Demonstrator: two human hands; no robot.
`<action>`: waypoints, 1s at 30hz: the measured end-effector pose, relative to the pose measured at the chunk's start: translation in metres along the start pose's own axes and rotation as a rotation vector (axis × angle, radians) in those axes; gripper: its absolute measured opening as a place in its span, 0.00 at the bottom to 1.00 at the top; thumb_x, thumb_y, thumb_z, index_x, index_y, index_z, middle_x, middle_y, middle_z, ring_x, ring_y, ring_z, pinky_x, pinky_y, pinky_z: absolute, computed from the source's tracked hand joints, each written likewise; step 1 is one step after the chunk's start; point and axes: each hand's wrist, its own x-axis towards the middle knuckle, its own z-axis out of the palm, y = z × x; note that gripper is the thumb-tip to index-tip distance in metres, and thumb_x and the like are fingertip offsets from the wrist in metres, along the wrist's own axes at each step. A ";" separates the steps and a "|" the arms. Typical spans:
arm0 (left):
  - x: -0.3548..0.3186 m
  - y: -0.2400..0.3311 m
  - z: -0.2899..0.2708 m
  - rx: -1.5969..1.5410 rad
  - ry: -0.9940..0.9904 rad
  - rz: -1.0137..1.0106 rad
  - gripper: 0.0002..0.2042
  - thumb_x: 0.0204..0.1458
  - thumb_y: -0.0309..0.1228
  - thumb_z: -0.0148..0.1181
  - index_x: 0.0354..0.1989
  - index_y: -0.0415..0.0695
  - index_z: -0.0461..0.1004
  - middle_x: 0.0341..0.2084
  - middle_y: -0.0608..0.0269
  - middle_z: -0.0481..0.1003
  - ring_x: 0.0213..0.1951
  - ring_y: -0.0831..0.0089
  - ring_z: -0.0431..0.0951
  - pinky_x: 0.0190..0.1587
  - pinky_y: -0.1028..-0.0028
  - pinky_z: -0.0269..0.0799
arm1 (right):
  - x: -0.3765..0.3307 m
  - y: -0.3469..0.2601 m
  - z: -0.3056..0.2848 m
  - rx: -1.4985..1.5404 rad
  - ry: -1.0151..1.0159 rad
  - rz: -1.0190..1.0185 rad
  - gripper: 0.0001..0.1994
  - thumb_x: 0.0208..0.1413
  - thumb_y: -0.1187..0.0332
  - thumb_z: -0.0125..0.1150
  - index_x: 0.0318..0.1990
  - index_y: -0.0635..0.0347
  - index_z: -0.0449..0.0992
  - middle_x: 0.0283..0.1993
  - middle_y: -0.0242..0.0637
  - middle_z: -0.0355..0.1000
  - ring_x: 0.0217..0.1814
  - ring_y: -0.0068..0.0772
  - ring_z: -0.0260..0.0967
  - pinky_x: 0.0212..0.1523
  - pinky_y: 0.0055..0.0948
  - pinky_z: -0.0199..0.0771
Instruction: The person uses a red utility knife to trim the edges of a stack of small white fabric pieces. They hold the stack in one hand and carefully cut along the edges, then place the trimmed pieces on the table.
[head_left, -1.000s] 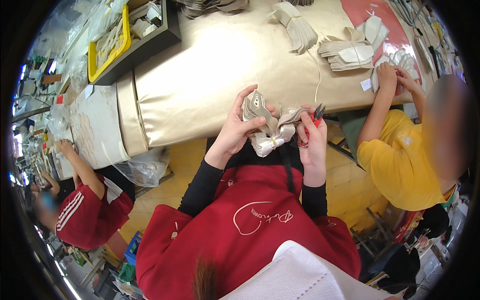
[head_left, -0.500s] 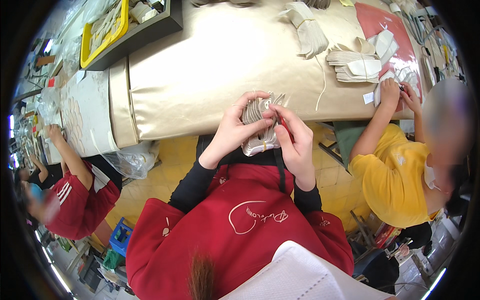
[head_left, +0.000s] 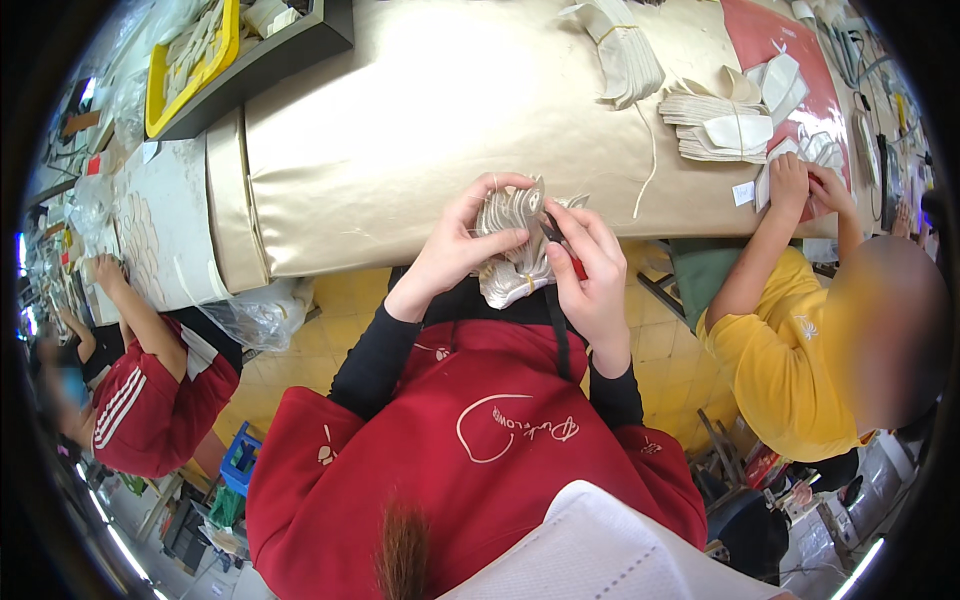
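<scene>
Just over the table's near edge, my left hand is closed around a bundle of layered beige fabric pieces. A band goes round the lower part of the bundle, and its upper layers fan apart. My right hand grips small thread snips with dark blades and red handles, partly hidden by the fingers. The blades lie beside the fanned layers, close to my left fingertips. Whether they touch a thread is too small to tell.
The table has a gold cover. Banded fabric bundles lie at right, near a co-worker's hands on a red sheet. A yellow tray sits in a dark box at upper left. Another person in a red top works at left.
The layers have spread further apart, with one piece standing up between my hands. The snips' dark blades now show. My right hand has shifted slightly.
</scene>
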 end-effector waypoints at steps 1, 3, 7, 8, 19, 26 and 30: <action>0.001 -0.001 0.000 -0.008 0.010 0.007 0.24 0.55 0.21 0.63 0.60 0.43 0.67 0.48 0.65 0.74 0.48 0.78 0.76 0.51 0.75 0.75 | 0.000 0.001 0.000 0.005 -0.002 0.007 0.17 0.57 0.76 0.61 0.55 0.66 0.77 0.47 0.46 0.76 0.45 0.39 0.74 0.47 0.30 0.72; 0.002 -0.002 -0.002 -0.024 0.021 -0.023 0.23 0.54 0.20 0.63 0.60 0.44 0.67 0.47 0.65 0.74 0.48 0.78 0.76 0.49 0.76 0.75 | 0.000 0.004 0.001 0.021 -0.001 0.021 0.18 0.56 0.77 0.61 0.55 0.64 0.78 0.46 0.44 0.77 0.45 0.39 0.74 0.47 0.30 0.72; 0.002 -0.012 -0.004 -0.075 0.054 0.006 0.19 0.55 0.21 0.63 0.56 0.43 0.70 0.46 0.67 0.74 0.46 0.80 0.76 0.46 0.78 0.75 | 0.002 0.013 0.006 -0.046 0.055 -0.122 0.20 0.52 0.74 0.64 0.54 0.56 0.80 0.41 0.36 0.78 0.33 0.33 0.72 0.35 0.29 0.62; 0.001 -0.014 -0.005 -0.067 0.069 -0.022 0.17 0.55 0.21 0.63 0.53 0.43 0.72 0.45 0.67 0.74 0.45 0.81 0.76 0.46 0.79 0.74 | 0.002 0.015 0.007 -0.047 0.055 -0.123 0.20 0.51 0.74 0.64 0.54 0.56 0.80 0.40 0.35 0.78 0.32 0.32 0.71 0.34 0.28 0.61; 0.002 -0.021 -0.014 -0.096 0.047 -0.056 0.03 0.58 0.24 0.63 0.38 0.40 0.78 0.34 0.71 0.77 0.38 0.85 0.75 0.42 0.81 0.71 | 0.000 0.018 0.010 -0.115 0.053 -0.163 0.19 0.51 0.74 0.64 0.53 0.53 0.81 0.39 0.32 0.79 0.29 0.27 0.71 0.31 0.27 0.58; 0.003 -0.020 -0.015 -0.116 0.047 -0.110 0.03 0.58 0.25 0.64 0.39 0.40 0.79 0.33 0.72 0.78 0.37 0.86 0.76 0.42 0.82 0.72 | -0.001 0.023 0.013 -0.121 0.074 -0.190 0.19 0.52 0.74 0.64 0.53 0.52 0.82 0.39 0.31 0.79 0.28 0.27 0.71 0.30 0.27 0.58; 0.003 -0.021 -0.015 -0.137 0.037 -0.103 0.04 0.58 0.25 0.64 0.39 0.40 0.79 0.33 0.71 0.78 0.38 0.86 0.76 0.42 0.82 0.72 | -0.001 0.023 0.014 -0.168 0.086 -0.203 0.20 0.51 0.75 0.64 0.53 0.51 0.82 0.39 0.30 0.79 0.28 0.26 0.70 0.30 0.27 0.58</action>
